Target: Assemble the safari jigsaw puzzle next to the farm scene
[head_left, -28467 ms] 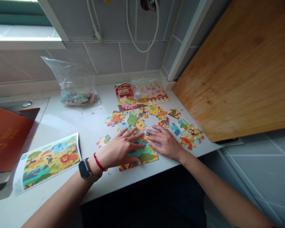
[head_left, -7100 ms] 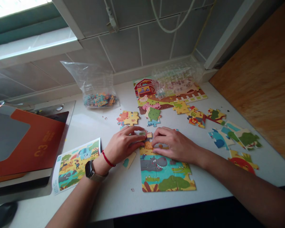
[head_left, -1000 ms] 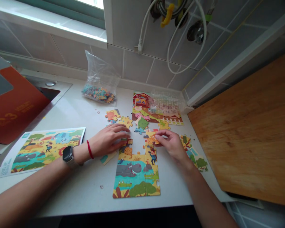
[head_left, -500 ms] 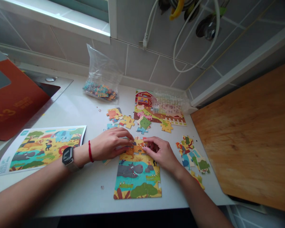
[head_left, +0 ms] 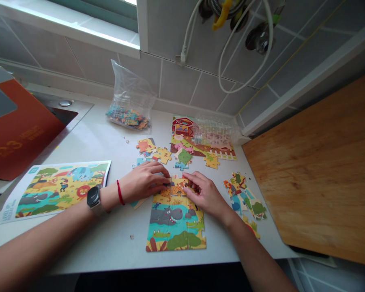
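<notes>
A partly joined jigsaw puzzle (head_left: 176,227) with a hippo, crocodiles and a green bush lies flat on the white counter. At its top edge sits a yellow puzzle piece (head_left: 177,189) with an orange spotted animal, against the row below. My right hand (head_left: 205,194) pinches this piece at its right side, thumb and forefinger bent around the edge. From the left, my left hand (head_left: 149,180) has its fingertips closed on the piece's left side and the neighbouring part; the fingers hide some of the contact. A picture sheet (head_left: 63,188) of the same scene lies beside my left forearm.
Loose puzzle pieces (head_left: 162,155) lie beyond my hands, and more loose pieces (head_left: 246,198) lie at the right. Behind are a clear bag of pieces (head_left: 129,115), a farm picture (head_left: 182,140) and clear plastic packaging (head_left: 215,129). An orange box (head_left: 21,129) and wooden board (head_left: 319,174) flank the counter.
The spotted-animal piece has moved down, and the gap below it has closed. Both hands stay around it, with only small finger shifts. The view has shifted slightly.
</notes>
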The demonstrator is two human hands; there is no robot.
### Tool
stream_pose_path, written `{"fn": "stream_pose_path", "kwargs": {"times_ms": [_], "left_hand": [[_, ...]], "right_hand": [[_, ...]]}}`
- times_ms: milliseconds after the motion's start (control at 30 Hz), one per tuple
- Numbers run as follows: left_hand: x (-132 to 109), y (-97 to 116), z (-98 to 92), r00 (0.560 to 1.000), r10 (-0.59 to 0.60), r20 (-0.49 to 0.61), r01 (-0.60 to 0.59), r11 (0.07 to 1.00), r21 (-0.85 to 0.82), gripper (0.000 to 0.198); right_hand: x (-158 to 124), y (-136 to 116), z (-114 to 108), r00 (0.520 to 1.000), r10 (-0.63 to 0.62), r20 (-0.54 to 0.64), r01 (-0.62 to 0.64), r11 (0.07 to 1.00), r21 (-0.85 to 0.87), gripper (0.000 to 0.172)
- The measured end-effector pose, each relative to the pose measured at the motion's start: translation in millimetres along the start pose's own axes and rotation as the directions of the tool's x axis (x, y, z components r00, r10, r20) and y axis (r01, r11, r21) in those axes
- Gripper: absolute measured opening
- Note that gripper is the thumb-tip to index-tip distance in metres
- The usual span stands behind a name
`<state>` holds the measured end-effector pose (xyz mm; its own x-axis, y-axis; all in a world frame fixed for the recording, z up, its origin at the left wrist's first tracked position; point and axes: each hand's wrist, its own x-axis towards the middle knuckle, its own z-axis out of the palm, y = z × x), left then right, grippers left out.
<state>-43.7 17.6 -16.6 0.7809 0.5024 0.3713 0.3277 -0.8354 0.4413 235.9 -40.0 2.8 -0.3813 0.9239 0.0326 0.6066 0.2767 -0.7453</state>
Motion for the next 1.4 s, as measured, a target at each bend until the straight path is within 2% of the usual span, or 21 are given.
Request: {"fn": "stream_pose_path", "kwargs": {"times_ms": [467,800,900,1067,1167,1400], "left_hand": [[0,4,-3.2,0.999,0.024,0.02,-0.026,0.997,0.07,0.022],[2,5,-5.4,0.997,0.056,0.044,-0.057,0.998,0.009,0.02],[3,7,-7.2,0.997,0.059,0.056,-0.06,0.998,0.014,0.02],[3,11,-9.1,0.997,0.052,0.062,-0.053,0.998,0.016,0.018],[2,14,-7.5,0.997,0.045,0.065,-0.047,0.998,0.041,0.018],[0,24,5.2,0.979,0.09,0.185,-0.102,0.993,0.054,0.053]], "right_hand": [[-2,-3,-1,1.0,-0.019,-0.016,0.017,0.994,-0.106,0.041],[-2,-1,-1,0.995,-0.099,0.013,0.1,0.99,-0.101,0.033],[-3,-3,-2,0.994,-0.106,0.026,0.109,0.982,-0.154,0.033],[-3,-8,-3,0.99,-0.131,0.045,0.138,0.928,-0.345,0.029],[-3,-11,-5,0.988,-0.141,0.061,0.154,0.911,-0.383,0.029],[-3,-6,-5,0.989,-0.148,0.006,0.138,0.908,-0.397,0.032]]}}
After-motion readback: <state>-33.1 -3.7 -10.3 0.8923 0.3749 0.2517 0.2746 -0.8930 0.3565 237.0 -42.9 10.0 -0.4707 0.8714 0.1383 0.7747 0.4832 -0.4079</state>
